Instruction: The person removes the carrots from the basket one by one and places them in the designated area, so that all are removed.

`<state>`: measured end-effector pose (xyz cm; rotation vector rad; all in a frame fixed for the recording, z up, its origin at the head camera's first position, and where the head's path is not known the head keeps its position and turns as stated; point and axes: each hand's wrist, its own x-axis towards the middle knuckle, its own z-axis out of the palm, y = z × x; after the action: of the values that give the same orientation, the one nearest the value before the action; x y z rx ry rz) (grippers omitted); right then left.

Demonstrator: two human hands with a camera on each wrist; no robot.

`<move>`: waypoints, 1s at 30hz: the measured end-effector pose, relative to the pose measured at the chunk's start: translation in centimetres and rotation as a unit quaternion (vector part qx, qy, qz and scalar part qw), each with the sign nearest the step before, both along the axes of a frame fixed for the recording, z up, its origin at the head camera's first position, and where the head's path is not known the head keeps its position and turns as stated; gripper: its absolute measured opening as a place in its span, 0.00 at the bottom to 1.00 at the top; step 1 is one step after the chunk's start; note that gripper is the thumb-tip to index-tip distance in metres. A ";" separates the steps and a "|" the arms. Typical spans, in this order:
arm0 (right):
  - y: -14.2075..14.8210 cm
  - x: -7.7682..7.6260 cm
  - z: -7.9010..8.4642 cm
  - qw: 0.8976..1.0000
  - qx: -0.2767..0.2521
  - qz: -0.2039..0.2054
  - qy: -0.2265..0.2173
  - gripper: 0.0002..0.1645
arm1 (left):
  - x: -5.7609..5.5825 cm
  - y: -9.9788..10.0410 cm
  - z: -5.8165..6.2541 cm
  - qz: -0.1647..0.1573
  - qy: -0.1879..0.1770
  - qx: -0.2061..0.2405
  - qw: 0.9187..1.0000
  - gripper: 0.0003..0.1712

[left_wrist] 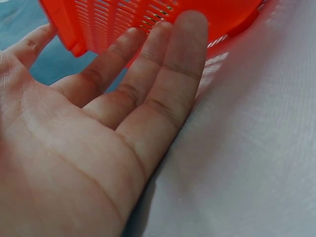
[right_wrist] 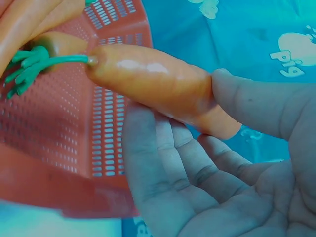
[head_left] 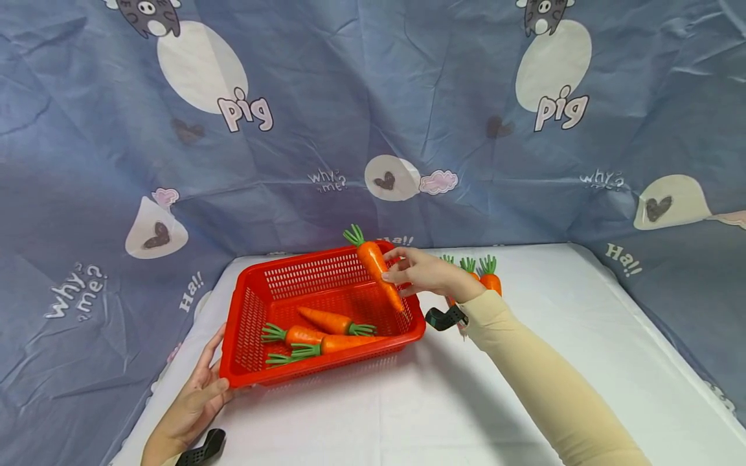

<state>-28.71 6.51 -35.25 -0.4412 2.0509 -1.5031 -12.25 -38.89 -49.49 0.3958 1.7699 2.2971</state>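
Observation:
A shiny orange carrot (head_left: 375, 262) with a green top hangs tilted over the right part of a red slotted basket (head_left: 415, 330). My right hand (head_left: 416, 270) pinches this carrot between thumb and fingers; the right wrist view shows the held carrot (right_wrist: 148, 74) across the fingertips. At the basket's near left corner my left hand (head_left: 198, 398) holds on, its thumb at the rim. Its fairly straight fingers (left_wrist: 163, 94) reach against and under the basket wall. Inside the basket lie several carrots, among them one carrot (head_left: 329, 319) apart from those along the near side.
Beyond my right wrist, more carrots (head_left: 491, 279) lie on the white-covered table (head_left: 524, 375), partly hidden by the hand and sleeve. A blue printed cloth (head_left: 326, 129) hangs behind the table. Black wrist cameras (head_left: 445, 318) sit at both wrists.

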 end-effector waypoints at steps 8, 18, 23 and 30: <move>2.4 -0.3 0.2 0.999 -0.015 -0.028 -0.007 0.33 | 0.0 0.0 0.0 -0.001 0.001 0.003 1.000 0.50; 5.1 -1.1 0.3 0.999 -0.020 -0.044 0.003 0.34 | -0.1 0.1 0.0 -0.004 0.003 0.009 1.000 0.51; 6.4 -1.4 0.4 0.998 -0.013 -0.062 0.005 0.34 | -0.1 0.2 0.0 -0.001 -0.001 0.006 1.000 0.51; 7.5 -1.4 -0.1 0.998 -0.011 -0.067 0.010 0.37 | -0.2 0.0 -0.2 -0.013 0.012 0.011 1.000 0.51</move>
<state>-30.09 14.03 -35.33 -0.3335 2.1175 -1.6078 -12.41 -38.92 -49.65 0.4508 1.7407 2.3052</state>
